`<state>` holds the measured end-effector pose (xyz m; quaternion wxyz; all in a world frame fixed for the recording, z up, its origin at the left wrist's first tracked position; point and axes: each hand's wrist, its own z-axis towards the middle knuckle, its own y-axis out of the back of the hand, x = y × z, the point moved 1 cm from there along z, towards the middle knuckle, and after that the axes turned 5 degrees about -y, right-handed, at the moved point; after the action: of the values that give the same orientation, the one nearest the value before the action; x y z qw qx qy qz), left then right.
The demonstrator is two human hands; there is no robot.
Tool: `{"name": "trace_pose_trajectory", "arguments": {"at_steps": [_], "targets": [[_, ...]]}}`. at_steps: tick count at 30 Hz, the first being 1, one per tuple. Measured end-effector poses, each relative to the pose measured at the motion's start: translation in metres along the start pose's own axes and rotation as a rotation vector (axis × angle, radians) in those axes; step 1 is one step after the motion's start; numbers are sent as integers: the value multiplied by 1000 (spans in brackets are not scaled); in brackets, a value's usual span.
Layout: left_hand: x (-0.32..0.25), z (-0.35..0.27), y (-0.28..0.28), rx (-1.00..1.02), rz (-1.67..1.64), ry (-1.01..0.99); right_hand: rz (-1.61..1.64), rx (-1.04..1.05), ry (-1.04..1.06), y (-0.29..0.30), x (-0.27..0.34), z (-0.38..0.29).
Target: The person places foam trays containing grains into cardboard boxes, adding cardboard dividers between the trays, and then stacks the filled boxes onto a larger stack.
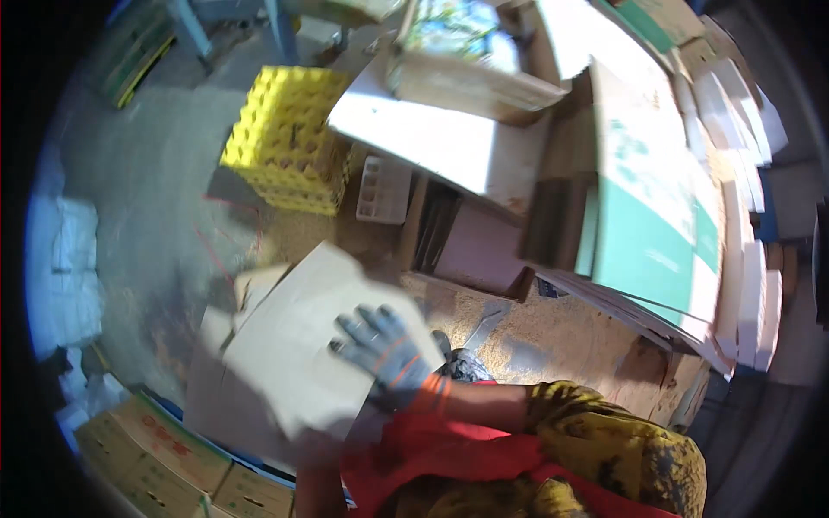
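Note:
My right hand (385, 353), in a grey glove with an orange cuff, lies with spread fingers on a pale cardboard piece (304, 324) in front of me. The cardboard has a rounded upper edge and tilts over other cardboard flaps (220, 388) at its lower left. My left forearm (318, 479) reaches up from the bottom edge. The left hand (317, 447) is a blur at the cardboard's lower edge, so its grip cannot be made out.
Stacked yellow egg trays (285, 136) stand on the floor beside a white tray (384, 191). An open carton (479, 84) sits on a white table (421, 136), with another box (479, 246) below. Green-and-white cartons (647, 246) are at right, brown cartons (175, 460) at lower left.

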<state>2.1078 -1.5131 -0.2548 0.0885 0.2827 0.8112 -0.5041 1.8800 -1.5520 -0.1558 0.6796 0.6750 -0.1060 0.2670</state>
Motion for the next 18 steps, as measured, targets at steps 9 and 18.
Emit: {"name": "trace_pose_trajectory", "arguments": {"at_steps": [9,18], "targets": [[-142,-117,-179,22,175,-301,309,-181,290,238,146,8],[17,-36,-476,636,99,69,-122,-631,-30,473,15,-73]]}}
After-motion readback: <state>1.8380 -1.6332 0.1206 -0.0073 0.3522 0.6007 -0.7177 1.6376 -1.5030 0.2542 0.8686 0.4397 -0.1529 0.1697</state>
